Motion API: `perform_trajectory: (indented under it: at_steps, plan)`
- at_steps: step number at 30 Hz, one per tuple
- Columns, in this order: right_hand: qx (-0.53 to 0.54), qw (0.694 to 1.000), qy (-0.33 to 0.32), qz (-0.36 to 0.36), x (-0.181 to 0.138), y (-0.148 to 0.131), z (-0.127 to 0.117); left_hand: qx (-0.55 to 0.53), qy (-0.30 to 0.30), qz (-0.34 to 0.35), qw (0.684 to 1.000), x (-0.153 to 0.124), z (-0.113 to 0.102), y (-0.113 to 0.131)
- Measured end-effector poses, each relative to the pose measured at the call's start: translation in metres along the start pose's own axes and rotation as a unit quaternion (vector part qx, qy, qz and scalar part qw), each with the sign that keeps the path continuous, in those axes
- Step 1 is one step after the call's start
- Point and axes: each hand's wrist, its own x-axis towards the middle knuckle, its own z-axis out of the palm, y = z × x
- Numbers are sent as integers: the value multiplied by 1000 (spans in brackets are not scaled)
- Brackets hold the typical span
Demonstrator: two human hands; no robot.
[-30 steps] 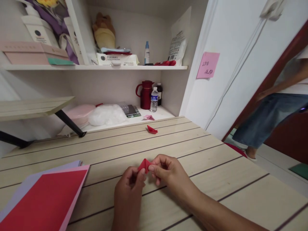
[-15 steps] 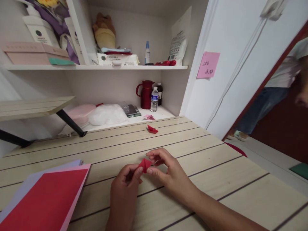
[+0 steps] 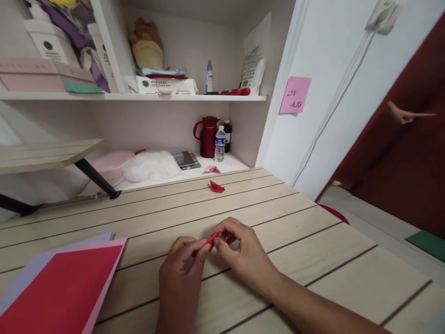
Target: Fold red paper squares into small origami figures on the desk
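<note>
Pinching a small, narrow, folded piece of red paper (image 3: 212, 240) just below the middle of the frame, thumb against finger in the bare left hand (image 3: 183, 262) at one end and in the bare right hand (image 3: 241, 243) at the other, with the fingers drawn in close on it. Showing only a thin red sliver between the fingertips; can't make out folds or layers. Can't see most of the left hand's curled fingers, tucked behind thumb and knuckles.

Beyond the hands, near the centre of the frame, can see a small red paper boat (image 3: 217, 187) on the pale, dark-seamed wooden bench (image 3: 330, 250), and past it a folded pink paper piece (image 3: 212, 169), hard to read in shape. At lower left, find overlapping red, pink and lilac paper sheets (image 3: 66, 287), cut off by the left and bottom edges.

Farther back, notice a clear, blue-labelled plastic bottle (image 3: 219, 144), partly covering a dark red jug (image 3: 207, 139) and a dark bottle (image 3: 227, 134). At right, glimpse another person's hand (image 3: 403, 115), finger extended, with the arm hidden past the white wall (image 3: 330, 55). Below that, catch a curved red edge (image 3: 334, 213), mostly hidden behind the bench.
</note>
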Motion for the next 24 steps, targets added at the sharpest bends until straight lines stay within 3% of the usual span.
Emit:
perform_trajectory:
  at_steps: [10, 15, 19, 24]
  plan:
    - [19, 999, 11, 28, 2, -1, 1, -125, -21, -196, 972, 0, 6, 6]
    - [62, 997, 1, 54, 2, 1, 3, -157, -21, -238, 958, 0, 5, 10]
    - [22, 999, 5, 26, 2, 5, 2, -107, -54, -205, 971, 0, 3, 6]
    - [-63, 997, -8, -35, 1, 8, -3, 72, -11, -42, 996, 2, -1, -5]
